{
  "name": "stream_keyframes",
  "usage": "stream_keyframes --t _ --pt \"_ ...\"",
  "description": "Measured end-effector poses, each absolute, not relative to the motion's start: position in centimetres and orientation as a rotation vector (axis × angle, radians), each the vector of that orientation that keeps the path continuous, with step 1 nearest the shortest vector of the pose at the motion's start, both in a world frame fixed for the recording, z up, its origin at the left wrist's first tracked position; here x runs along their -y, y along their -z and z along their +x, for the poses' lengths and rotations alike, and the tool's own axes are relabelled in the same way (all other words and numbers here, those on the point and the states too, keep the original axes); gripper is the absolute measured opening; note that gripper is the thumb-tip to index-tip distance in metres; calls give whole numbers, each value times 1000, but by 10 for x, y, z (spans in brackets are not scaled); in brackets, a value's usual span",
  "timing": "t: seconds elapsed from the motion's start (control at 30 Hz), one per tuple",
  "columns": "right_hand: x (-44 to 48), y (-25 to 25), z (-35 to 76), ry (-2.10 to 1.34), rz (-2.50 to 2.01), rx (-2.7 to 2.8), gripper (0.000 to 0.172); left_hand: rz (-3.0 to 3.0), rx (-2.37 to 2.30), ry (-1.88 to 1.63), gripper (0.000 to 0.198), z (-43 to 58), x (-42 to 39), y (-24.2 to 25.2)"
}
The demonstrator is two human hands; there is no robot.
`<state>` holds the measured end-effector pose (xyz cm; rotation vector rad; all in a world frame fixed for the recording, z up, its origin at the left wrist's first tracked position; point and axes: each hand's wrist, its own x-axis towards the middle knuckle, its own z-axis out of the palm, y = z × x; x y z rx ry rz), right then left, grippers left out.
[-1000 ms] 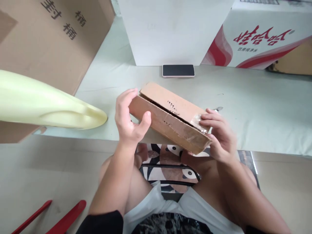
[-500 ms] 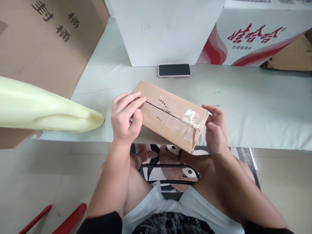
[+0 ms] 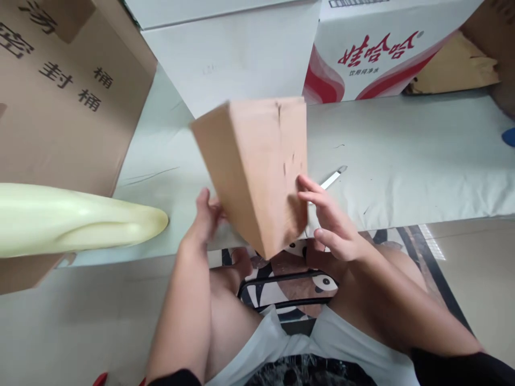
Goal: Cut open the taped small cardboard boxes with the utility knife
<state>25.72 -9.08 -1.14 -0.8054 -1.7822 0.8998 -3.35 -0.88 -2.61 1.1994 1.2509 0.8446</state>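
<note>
A brown cardboard box (image 3: 261, 177) is tilted up between my hands over the table's near edge, slightly blurred. Its slit seam and some small dark marks face up on the right side. My left hand (image 3: 204, 220) holds the box at its lower left, thumb sticking up, the other fingers partly hidden behind it. On the other side, my right hand (image 3: 332, 220) has its fingers spread, two fingertips touching the box's right side and the thumb apart from it. A slim white tool with a looped metal end (image 3: 333, 178) lies on the table just beyond my right hand.
A white carton (image 3: 233, 59) and a red-and-white carton (image 3: 374, 64) stand at the back of the cloth-covered table (image 3: 402, 177). At left are a large brown carton (image 3: 80, 128) and a pale yellow-green, smooth tapered object (image 3: 88, 220). Something blue (image 3: 509, 136) shows at the right edge.
The box has been turned and tipped up, its far end now raised. My left hand moved from its top to its lower left side. The phone is no longer visible; the white tool now shows.
</note>
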Motion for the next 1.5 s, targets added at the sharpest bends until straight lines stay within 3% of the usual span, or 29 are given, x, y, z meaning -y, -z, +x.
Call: stream_keyframes --t 0.13,0.27,0.37,0.43,0.5,0.57,0.67,0.93,1.2,1.33,1.5 --pt "90 11 264 -814 -882 1697 52 1100 -1149 -396 81 -12 14 27" --pt "88 12 268 -719 -918 1665 44 1296 -1260 -307 61 -1 13 23" --pt "85 12 268 -686 -994 1744 40 1493 -1453 -513 45 3 12 24" --pt "83 12 267 -678 -989 1799 41 1637 -1539 -916 46 6 14 26" --pt "81 12 265 -674 -949 1827 42 1818 -1357 -1420 48 11 22 26" --pt "80 12 264 -676 -916 1834 42 2023 -981 -1670 45 18 33 23" --pt "80 11 266 -695 -919 1851 43 2357 -757 -1560 42 28 49 18" --pt "82 12 270 -753 -928 1789 41 2495 -861 -1540 31 34 53 24" --pt "47 50 305 -460 -1854 1732 50 2441 -846 -1563 33 35 52 27" --pt "38 56 309 -431 -1988 1816 50 2443 -855 -1575 34 38 53 27" --pt "37 50 304 -381 -2029 1785 46 2409 -900 -1600 51 42 55 26"
